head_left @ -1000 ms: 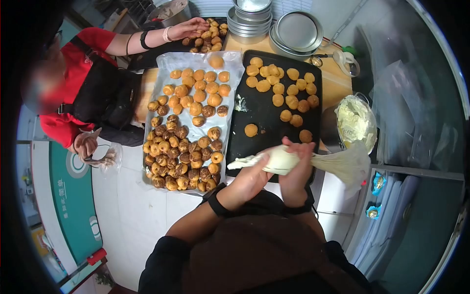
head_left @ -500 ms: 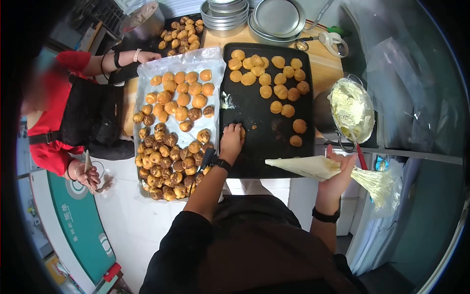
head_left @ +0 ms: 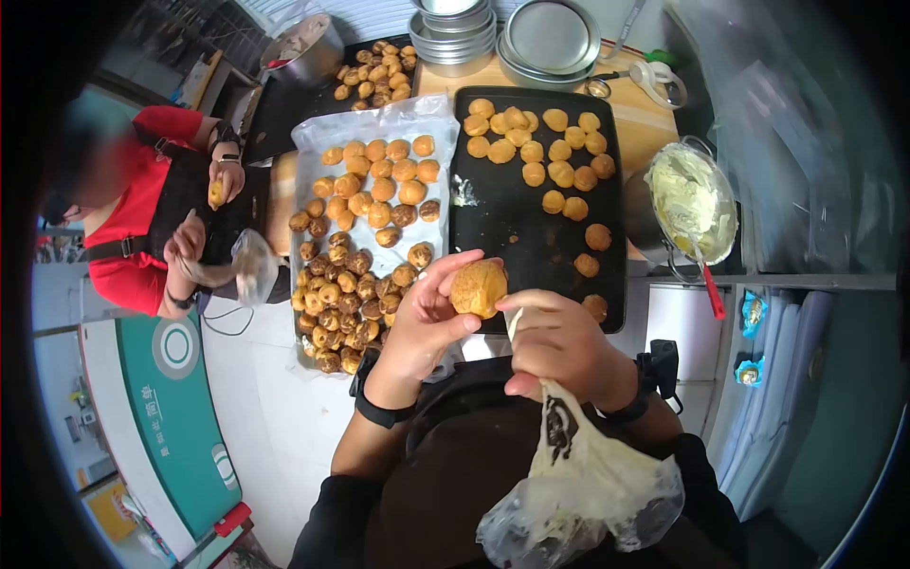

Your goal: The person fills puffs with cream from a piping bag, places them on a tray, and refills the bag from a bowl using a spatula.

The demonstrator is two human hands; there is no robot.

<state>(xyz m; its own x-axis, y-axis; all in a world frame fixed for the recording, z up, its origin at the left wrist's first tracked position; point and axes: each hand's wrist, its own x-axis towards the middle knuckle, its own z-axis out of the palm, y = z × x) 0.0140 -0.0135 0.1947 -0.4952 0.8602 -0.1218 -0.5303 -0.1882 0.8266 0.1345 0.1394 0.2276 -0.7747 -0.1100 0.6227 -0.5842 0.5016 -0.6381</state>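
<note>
The fingers (head_left: 444, 277) of the left hand (head_left: 422, 318) are curled closed around a golden puff (head_left: 479, 287), which they hold up over the near edge of the table (head_left: 649, 128). The right hand (head_left: 559, 343) is clenched on the neck of a clear piping bag (head_left: 588, 474). The bag's pale tip meets the underside of the puff, and its cream-smeared body hangs against the person's dark clothing.

The table is pale wood. A black tray (head_left: 512, 237) covers its right half, with loose puffs mostly toward the far edge. Just to its left, a plastic-lined tray (head_left: 313, 137) is crowded with puffs, paler at the far end and darker at the near end. At the right edge stands a metal pot (head_left: 642, 223) full of pale cream. Stacked round tins (head_left: 555, 38) sit along the far edge. Near the far left corner are a steel bowl (head_left: 303, 47) and another dark tray (head_left: 284, 104) of puffs.

At the left edge a co-worker (head_left: 152, 209) in a red top and black apron holds a puff and a small bag. The floor (head_left: 275, 417) is white tile, with a green panel (head_left: 175, 398) beside it.
</note>
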